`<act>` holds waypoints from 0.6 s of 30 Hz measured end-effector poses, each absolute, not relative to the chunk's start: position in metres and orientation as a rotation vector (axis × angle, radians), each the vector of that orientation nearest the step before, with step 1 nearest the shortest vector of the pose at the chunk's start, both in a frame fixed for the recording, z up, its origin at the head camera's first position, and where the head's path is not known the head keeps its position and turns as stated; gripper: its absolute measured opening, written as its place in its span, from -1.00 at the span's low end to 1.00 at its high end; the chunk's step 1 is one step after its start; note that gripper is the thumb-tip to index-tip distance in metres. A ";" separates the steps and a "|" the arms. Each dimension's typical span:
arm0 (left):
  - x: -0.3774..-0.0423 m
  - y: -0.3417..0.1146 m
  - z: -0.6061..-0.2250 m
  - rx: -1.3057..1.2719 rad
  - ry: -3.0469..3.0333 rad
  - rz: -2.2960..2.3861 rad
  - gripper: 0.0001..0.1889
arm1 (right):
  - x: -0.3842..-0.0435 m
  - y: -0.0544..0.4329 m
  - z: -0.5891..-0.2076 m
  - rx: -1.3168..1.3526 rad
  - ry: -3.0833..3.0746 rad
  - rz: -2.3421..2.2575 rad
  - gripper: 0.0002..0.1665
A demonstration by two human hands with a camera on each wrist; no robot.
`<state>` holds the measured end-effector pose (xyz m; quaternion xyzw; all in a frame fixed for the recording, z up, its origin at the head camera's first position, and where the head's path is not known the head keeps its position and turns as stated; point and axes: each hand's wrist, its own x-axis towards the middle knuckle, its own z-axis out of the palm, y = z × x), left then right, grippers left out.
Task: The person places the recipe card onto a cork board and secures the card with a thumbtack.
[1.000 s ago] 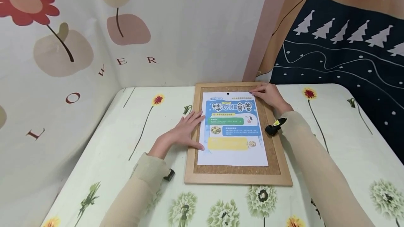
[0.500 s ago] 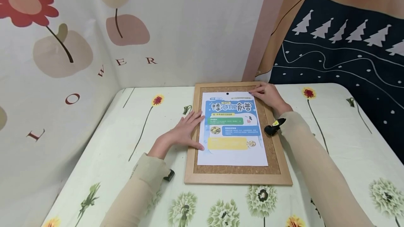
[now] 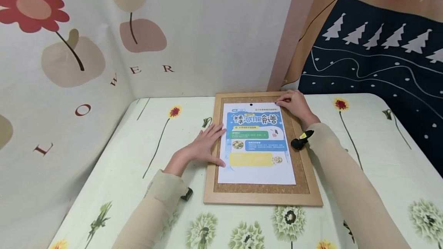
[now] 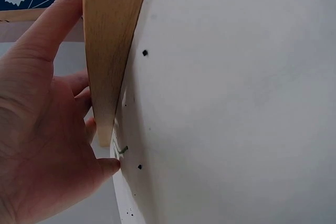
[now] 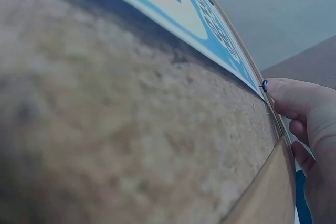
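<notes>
A printed paper sheet with blue, green and yellow panels lies on a cork board in a light wooden frame. My left hand rests over the frame's left side, fingers spread, with thumb and fingertips at the sheet's left edge. At the sheet's top right corner, my right hand pinches a small blue push pin between thumb and forefinger. The right wrist view shows the pin's thin point at the corner of the paper. A dark round dot marks the sheet's top middle.
The board lies on a table covered by a flowered cloth. Behind stands a pale curtain printed with flowers and letters. A dark blue cloth with white trees hangs at the right. Black wrist cameras sit at both cuffs.
The head view has shifted slightly, so everything appears a little lower and further right. Both hands keep their places on the board, and the sheet lies as before.
</notes>
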<state>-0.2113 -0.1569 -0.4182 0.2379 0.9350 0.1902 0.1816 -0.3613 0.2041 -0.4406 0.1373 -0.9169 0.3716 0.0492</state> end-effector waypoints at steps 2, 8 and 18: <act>-0.211 -0.157 -0.419 0.672 2.640 0.538 0.24 | -0.363 0.204 -0.441 0.406 -2.804 1.176 -0.77; -0.211 -0.156 -0.420 0.676 2.630 0.544 0.24 | -0.367 0.204 -0.440 0.301 -2.875 1.346 -0.75; -0.212 -0.158 -0.422 0.682 2.644 0.533 0.24 | -0.370 0.204 -0.434 0.263 -2.944 1.440 -0.72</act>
